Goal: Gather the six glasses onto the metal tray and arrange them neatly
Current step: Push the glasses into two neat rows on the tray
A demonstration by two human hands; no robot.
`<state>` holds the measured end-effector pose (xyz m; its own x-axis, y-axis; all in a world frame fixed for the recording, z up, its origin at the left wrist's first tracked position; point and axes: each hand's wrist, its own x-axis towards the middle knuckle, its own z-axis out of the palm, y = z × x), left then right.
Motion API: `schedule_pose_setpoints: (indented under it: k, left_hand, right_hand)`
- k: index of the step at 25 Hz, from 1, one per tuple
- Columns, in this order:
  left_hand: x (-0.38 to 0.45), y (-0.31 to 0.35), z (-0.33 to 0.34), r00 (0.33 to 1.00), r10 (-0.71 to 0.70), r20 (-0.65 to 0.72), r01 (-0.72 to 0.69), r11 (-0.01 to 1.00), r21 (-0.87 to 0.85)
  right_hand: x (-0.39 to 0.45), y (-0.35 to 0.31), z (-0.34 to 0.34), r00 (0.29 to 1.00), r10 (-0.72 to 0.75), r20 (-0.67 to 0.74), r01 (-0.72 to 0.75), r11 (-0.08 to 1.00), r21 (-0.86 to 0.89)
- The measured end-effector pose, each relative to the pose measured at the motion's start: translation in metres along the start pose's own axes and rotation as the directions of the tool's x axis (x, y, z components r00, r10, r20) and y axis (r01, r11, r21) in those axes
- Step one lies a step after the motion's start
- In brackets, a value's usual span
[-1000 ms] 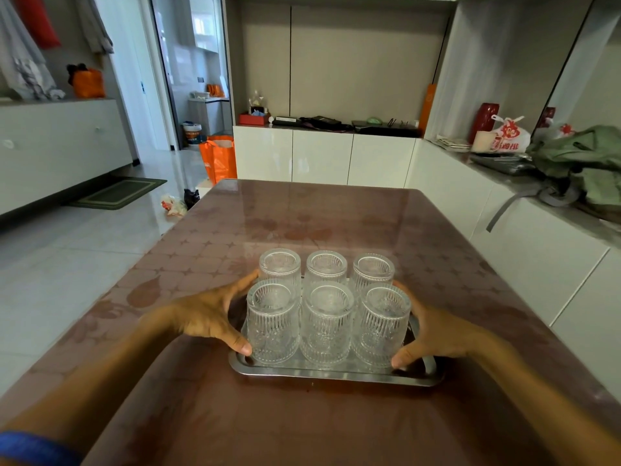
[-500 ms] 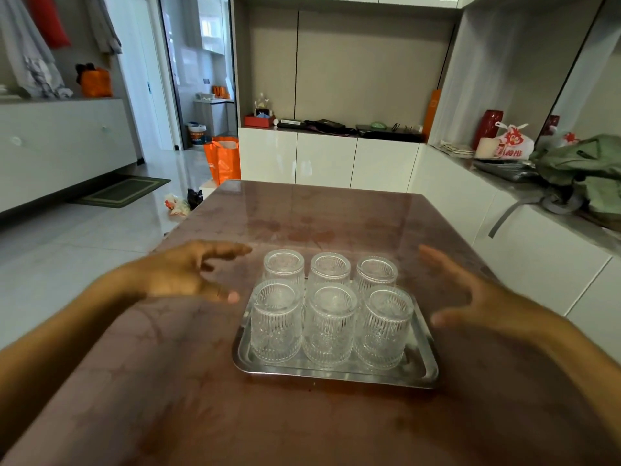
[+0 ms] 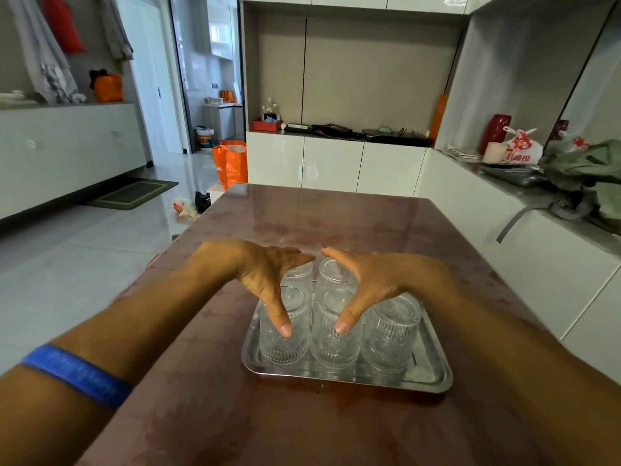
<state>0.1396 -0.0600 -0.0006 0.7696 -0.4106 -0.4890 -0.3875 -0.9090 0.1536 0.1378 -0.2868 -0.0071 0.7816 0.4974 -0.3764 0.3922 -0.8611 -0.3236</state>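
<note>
glasses (image 3: 389, 338): clear, vertical ribbed pattern | tray (image 3: 433, 378): silver metal | bench (image 3: 302, 428): glossy reddish-brown, faint tile pattern | wristband (image 3: 77, 373), near left: blue | bag (image 3: 232, 163), far left: orange | floor mat (image 3: 132, 195): green, striped border

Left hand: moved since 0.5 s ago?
Yes. The left hand has come in from beside the tray and now sits over the glasses, thumb on the front-left one, fingertips near the right hand.
</note>
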Motion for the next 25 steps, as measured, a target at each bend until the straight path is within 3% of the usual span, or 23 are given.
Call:
schedule_pose_setpoints:
  k: [4,7,10,12,16,25]
  left_hand:
    - [-0.001,-0.001,0.002,0.999,0.009,-0.033,-0.01,0.999,-0.035]
    - [-0.007,-0.01,0.014,0.987,0.087,-0.135,-0.11,0.979,-0.173]
    - [-0.021,-0.027,0.038,0.937,0.146,-0.317,-0.271,0.877,-0.397]
    - [-0.026,-0.034,0.054,0.925,0.129,-0.357,-0.3,0.824,-0.48]
    - [-0.026,-0.034,0.065,0.915,0.122,-0.385,-0.321,0.798,-0.509]
    - [-0.017,-0.036,0.063,0.911,0.101,-0.4,-0.308,0.813,-0.494]
  right_hand:
    - [0.0,0.0,0.002,1.0,-0.015,-0.014,0.016,1.0,0.019]
    - [-0.021,0.022,0.001,0.995,-0.057,-0.085,0.065,0.994,0.09]
    - [-0.053,0.062,0.001,0.989,0.008,-0.145,-0.001,0.999,0.048]
    - [-0.065,0.078,0.005,0.989,0.056,-0.139,-0.048,0.997,0.055]
    - [-0.059,0.074,0.016,0.987,0.03,-0.158,0.004,0.977,0.213]
    - [-0.057,0.07,0.019,0.981,0.03,-0.19,0.0,0.988,0.156]
